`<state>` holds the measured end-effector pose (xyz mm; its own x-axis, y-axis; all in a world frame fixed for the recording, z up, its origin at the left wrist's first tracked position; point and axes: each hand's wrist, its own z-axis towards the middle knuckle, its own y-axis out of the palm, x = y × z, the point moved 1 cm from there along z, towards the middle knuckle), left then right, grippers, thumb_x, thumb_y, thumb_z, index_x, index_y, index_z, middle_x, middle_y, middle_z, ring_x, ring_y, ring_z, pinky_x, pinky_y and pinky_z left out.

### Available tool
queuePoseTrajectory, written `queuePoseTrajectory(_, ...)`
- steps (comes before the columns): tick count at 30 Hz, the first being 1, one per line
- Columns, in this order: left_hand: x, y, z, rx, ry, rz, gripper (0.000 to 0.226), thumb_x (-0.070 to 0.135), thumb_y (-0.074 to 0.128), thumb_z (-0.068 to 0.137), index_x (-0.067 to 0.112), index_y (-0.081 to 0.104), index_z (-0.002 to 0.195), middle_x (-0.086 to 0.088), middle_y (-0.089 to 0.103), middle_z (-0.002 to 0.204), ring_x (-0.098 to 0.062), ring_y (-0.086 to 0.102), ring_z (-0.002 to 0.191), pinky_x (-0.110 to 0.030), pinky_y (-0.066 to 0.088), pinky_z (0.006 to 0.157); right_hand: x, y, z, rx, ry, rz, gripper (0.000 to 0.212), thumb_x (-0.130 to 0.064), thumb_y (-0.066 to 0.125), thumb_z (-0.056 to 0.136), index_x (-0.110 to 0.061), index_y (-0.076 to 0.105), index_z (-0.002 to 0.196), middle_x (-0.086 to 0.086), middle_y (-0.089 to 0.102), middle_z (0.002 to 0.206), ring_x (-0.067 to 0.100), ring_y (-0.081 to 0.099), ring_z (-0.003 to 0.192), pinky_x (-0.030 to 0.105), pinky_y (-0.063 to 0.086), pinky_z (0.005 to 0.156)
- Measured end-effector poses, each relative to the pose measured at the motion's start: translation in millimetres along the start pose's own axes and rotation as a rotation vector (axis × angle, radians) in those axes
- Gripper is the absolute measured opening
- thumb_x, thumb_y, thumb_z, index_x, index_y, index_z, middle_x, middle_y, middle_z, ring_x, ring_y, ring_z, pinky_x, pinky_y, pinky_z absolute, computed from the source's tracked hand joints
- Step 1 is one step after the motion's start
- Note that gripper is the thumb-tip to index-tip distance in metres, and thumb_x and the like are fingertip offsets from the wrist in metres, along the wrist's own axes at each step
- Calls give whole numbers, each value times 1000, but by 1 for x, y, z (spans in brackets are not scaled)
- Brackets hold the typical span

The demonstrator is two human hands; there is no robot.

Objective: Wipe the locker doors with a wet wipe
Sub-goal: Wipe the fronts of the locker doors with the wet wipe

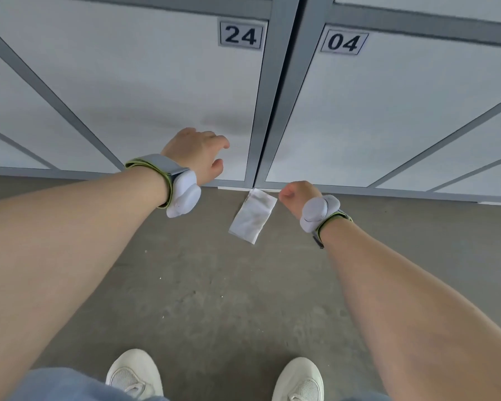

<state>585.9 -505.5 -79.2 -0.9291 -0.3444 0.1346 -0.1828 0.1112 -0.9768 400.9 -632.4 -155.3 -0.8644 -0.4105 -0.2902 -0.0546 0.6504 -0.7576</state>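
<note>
A folded white wet wipe (253,216) with grey dirt marks lies flat on the concrete floor, its far end at the foot of the lockers. My right hand (297,198) is curled shut just right of the wipe's far right corner; no part of the wipe shows inside its fingers. My left hand (198,153) is open with fingers spread, low in front of locker door 24 (156,91). Locker door 04 (388,117) stands to the right, past the grey post (268,117) between the two doors. Both doors are closed.
More pale locker doors with grey frames run off to the left and right. The grey concrete floor (214,285) has small specks of debris. My two white shoes (133,374) stand at the bottom edge. Both wrists carry white sensor bands.
</note>
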Motion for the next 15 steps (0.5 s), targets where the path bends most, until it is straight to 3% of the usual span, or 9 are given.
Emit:
queuePoseTrajectory(6, -10, 43, 13, -17, 13, -20, 41, 21, 44, 95, 13, 47, 135, -7, 51, 136, -30, 49, 116, -29, 27, 97, 12, 35, 32, -6, -31, 112, 28, -13, 49, 95, -8, 64, 118, 11, 64, 118, 27, 58, 98, 22, 35, 74)
queuePoseTrajectory(10, -16, 58, 18, -43, 10, -34, 42, 21, 46, 94, 14, 46, 136, -7, 52, 134, -32, 49, 113, -31, 31, 96, 20, 53, 43, 7, -40, 192, 29, -15, 51, 95, -6, 64, 120, 16, 63, 120, 31, 57, 112, 21, 34, 75)
queuePoseTrajectory(15, -20, 74, 26, -65, -10, -42, 43, 20, 46, 94, 14, 45, 137, -6, 51, 133, -33, 53, 106, -33, 37, 88, 24, 70, 61, 10, -53, 196, 30, -14, 53, 95, -4, 62, 122, 17, 61, 123, 32, 55, 114, 27, 41, 86)
